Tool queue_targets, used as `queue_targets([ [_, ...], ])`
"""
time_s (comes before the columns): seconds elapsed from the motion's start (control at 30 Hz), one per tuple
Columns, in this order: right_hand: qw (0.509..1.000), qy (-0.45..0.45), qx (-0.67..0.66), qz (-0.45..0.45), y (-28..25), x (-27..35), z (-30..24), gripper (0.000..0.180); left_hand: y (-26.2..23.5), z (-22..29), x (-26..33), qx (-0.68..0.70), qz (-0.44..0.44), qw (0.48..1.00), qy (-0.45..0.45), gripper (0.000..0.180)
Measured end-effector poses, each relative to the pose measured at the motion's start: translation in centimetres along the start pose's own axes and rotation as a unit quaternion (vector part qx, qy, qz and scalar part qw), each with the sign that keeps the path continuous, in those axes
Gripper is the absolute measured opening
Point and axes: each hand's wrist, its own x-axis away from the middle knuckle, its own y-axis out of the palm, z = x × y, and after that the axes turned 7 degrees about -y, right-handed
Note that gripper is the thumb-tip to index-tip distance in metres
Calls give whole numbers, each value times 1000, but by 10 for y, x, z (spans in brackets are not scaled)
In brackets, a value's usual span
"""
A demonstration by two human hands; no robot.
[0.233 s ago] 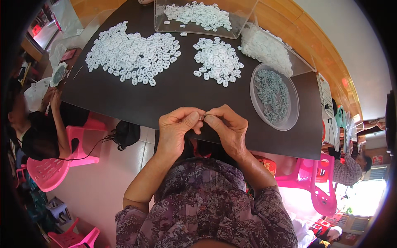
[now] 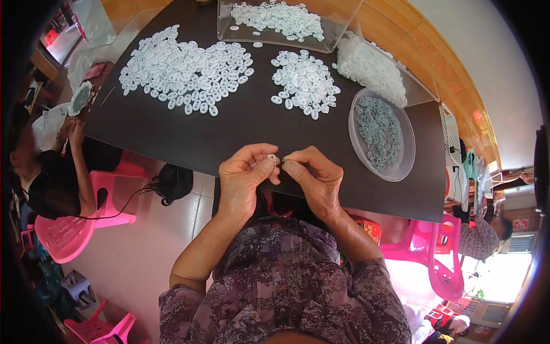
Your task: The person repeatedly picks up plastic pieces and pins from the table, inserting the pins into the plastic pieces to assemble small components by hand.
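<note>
My left hand (image 2: 243, 178) is closed in a pinch, with a small white oval plastic piece (image 2: 273, 156) between its thumb and fingers near the table's front edge. Close beside it, a small gap away, my right hand (image 2: 316, 178) has thumb and forefinger pressed together; what they hold is too small to make out. Ahead on the dark table (image 2: 229, 129) lie a large heap of white oval pieces with holes (image 2: 183, 69) and a smaller heap (image 2: 303, 83). To the right stands a round clear tub (image 2: 409, 155) of thin grey screw-like parts (image 2: 378, 132).
A clear box (image 2: 275, 47) with more white pieces stands at the back, beside another full clear container (image 2: 372, 66). At the left, a seated person (image 2: 54, 178) works with their own hands near a pink chair (image 2: 66, 235). Another pink chair (image 2: 438, 252) is at the right.
My hands have drawn slightly apart. The white piece in my left fingers now shows more plainly, and the view has shifted a little.
</note>
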Motion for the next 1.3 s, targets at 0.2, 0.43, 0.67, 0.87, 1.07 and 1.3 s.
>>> queue_targets([
  [0.2, 1000, -9, 12, -8, 3, -1, -1, 7, -5, -6, 3, 9, -24, 1000, -6, 15],
  [0.43, 1000, -9, 19, -10, 5, -3, 0, 6, -4, -2, -3, -15, -21, 999, 42, 17],
  [0.67, 1000, -22, 15, -7, 8, -2, -1, 6, -2, 1, 1, 3, 5, 1000, 11, 13],
  [0.87, 1000, -18, 15, -8, 11, -1, 2, 8, -7, -5, 0, -21, -6, 999, 47, 11],
  [1.07, 1000, -13, 25, -13, 12, -2, 0, 9, -5, 1, 5, -36, 0, 999, 39, 14],
  [1.3, 999, -23, 18, -25, 13, -2, 2, 8, -6, -1, 7, -85, -1, 994, 70, 15],
])
